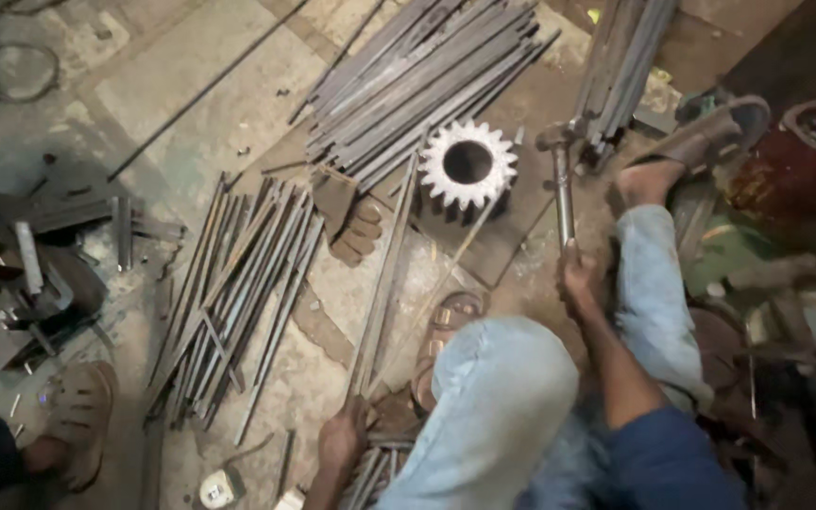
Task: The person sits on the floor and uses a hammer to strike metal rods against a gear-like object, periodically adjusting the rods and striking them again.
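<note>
Another person's sandalled foot (pixel 77 420) is edge-cropped.

No packages, labels, signs or screens visible.

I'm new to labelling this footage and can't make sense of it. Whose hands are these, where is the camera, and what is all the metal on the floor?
The single picture comes from a camera on a person's head, looking down at their own knees and hands. The person sits on a concrete floor. Their right hand grips a hammer, its head raised near a toothed gear wheel. Their left hand holds the near end of long thin metal strips whose far ends reach toward the gear. Piles of similar strips lie around, and a work glove. The sandalled foot at lower left belongs to someone else.
</note>
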